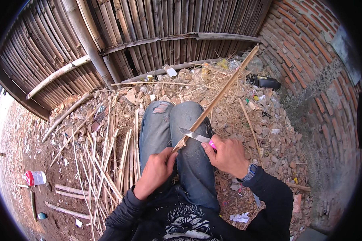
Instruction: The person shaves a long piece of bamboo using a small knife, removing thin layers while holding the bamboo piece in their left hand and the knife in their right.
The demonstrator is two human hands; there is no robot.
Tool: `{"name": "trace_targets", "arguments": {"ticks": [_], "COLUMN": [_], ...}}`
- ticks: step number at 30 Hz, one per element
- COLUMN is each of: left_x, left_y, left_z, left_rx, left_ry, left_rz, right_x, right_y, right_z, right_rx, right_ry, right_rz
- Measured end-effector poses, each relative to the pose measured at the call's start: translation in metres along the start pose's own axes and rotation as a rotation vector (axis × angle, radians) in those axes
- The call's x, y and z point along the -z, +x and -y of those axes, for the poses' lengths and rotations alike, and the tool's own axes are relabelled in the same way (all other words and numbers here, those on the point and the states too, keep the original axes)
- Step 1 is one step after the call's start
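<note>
A long bamboo strip (214,102) slants from my lap up toward the brick wall, its near end frayed into curled shavings. My left hand (156,168) is closed around that near end, over my left knee. In my right hand (228,155) is a knife (195,135) with a pink handle, most of the handle hidden by my fingers. Its blade lies across the strip, just beyond the shavings. The strip passes over my right thigh, on worn blue jeans (193,172).
Several split bamboo strips (104,164) lie in a pile to my left. Beyond them sits a white tub with a red rim (35,178). Rubble and straw cover the ground before a bamboo fence (157,24). A brick wall (309,60) rises on the right, near a black object (264,82).
</note>
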State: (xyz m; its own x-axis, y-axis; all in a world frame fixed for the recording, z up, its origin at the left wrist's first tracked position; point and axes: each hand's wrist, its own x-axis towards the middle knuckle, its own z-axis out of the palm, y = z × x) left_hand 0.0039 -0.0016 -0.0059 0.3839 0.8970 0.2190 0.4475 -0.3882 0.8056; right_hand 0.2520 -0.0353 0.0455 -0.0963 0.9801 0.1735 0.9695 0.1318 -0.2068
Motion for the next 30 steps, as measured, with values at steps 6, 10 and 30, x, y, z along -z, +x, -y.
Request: {"name": "trace_targets", "arguments": {"ticks": [6,10,30], "left_x": [0.000,-0.001,0.040], "left_y": [0.002,0.001,-0.039], "left_z": [-0.001,0.000,-0.003], "left_rx": [0.053,0.032,0.041], "left_ry": [-0.071,-0.039,0.175], "left_rz": [0.038,0.023,0.086], "right_x": [0.011,0.008,0.014], "right_y": [-0.007,-0.004,0.094], "right_z": [-0.014,-0.010,-0.168], "right_rx": [-0.060,-0.062,-0.291], "right_ry": [0.015,-0.028,-0.264], "right_rz": [-0.061,-0.004,-0.282]}}
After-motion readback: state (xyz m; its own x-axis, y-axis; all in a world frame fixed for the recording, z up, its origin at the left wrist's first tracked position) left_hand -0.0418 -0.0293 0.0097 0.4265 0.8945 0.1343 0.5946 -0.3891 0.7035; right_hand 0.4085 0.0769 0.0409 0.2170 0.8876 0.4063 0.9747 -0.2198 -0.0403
